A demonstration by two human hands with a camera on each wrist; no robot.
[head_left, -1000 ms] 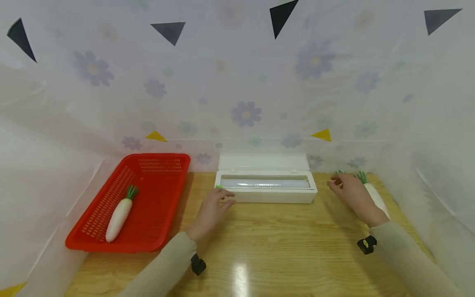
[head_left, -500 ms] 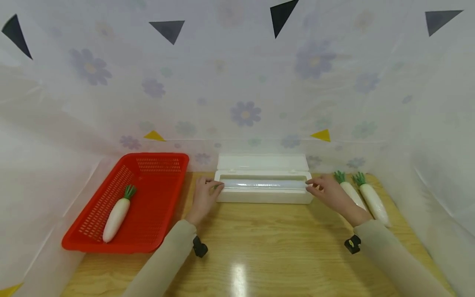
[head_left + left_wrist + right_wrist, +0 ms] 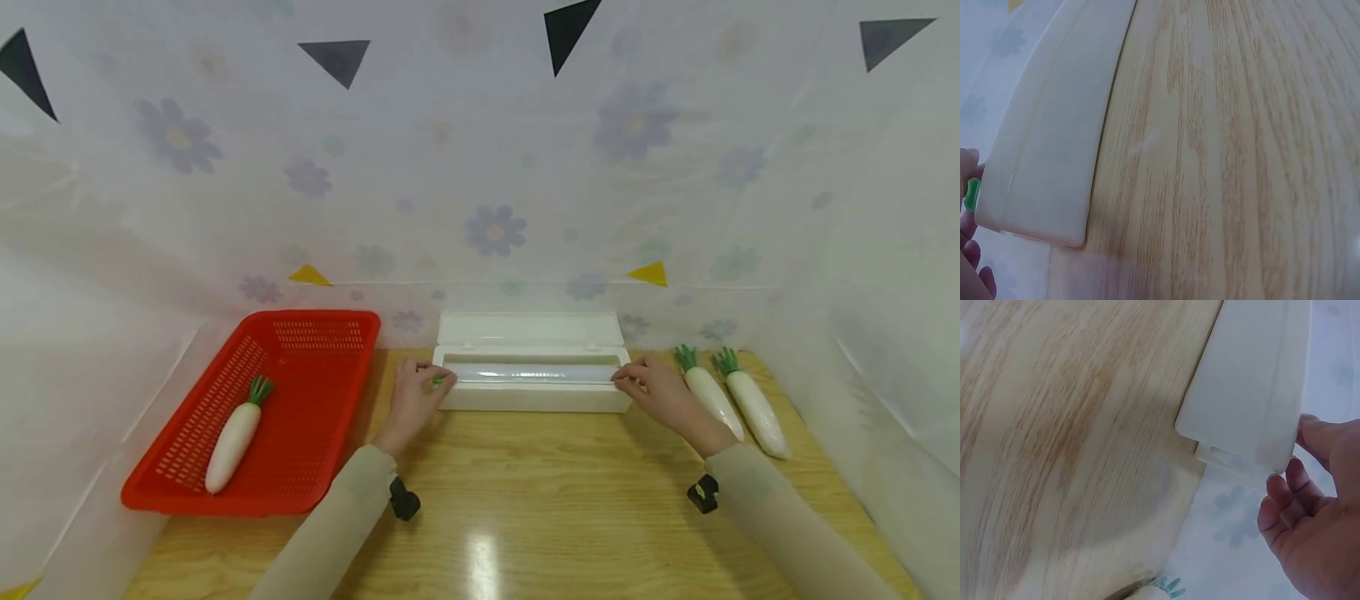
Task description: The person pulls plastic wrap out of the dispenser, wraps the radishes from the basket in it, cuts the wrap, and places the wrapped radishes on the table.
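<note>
A white cling film dispenser (image 3: 534,400) with its lid raised stands at the table's back, a roll of cling film (image 3: 525,372) inside. My left hand (image 3: 411,400) is at its left end, thumb and forefinger pinched together at the film's front edge. Beside those fingers shows a small green slider (image 3: 971,194). At the other end, my right hand (image 3: 660,396) pinches the same edge, fingertips right at the rim; its other fingers curl loosely below the box corner in the right wrist view. The thin clear film itself is hard to make out between the fingertips.
On the left, a red plastic basket (image 3: 315,492) holds one white radish (image 3: 232,446). Two more radishes with a shiny wrapped look, one nearer (image 3: 712,396) and one outer (image 3: 757,412), lie right of my right hand. A flowered sheet (image 3: 495,167) hangs behind the wooden table (image 3: 525,500).
My right hand has come left from over the radishes to the dispenser's right end. My left hand has shifted to its left end. Over the last half second both fingertips moved slightly inward.
</note>
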